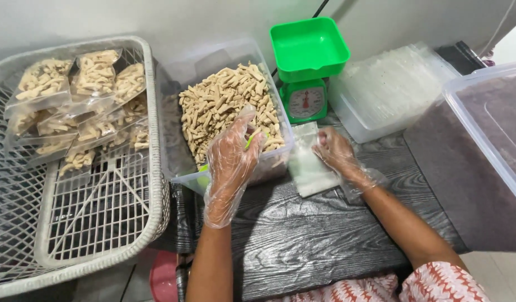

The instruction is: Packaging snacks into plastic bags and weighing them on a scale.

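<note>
The table (pixel 325 235), dark with a wood-grain surface, carries everything in front of me. At 9 o'clock sits my largest item, a white lattice basket (pixel 101 218), with filled clear packets (pixel 79 106) of beige snack sticks piled in its far half. At 3 o'clock stands a large clear tub (pixel 487 128) with a dark lining, cut off by the frame edge. At 12 o'clock, directly ahead, is the clear plastic container (pixel 179 168) of loose beige snack sticks (pixel 224 106). At 1 o'clock a green kitchen scale (pixel 307 67) with a square green pan and a round dial stands just behind the container's right corner, and beside it, toward 2 o'clock, a shallow clear tray (pixel 392 89) holds stacked empty bags. My left hand (pixel 233 154), in a loose transparent glove, hovers over the near edge of the stick container; its grip is closed around a small green object, mostly hidden, which I cannot identify. My right hand (pixel 335 152), gloved the same way, rests on a flat stack of empty clear bags (pixel 309 162) lying on the table just right of the container; its grip is pinched on the top bag at the stack's right edge.
</note>
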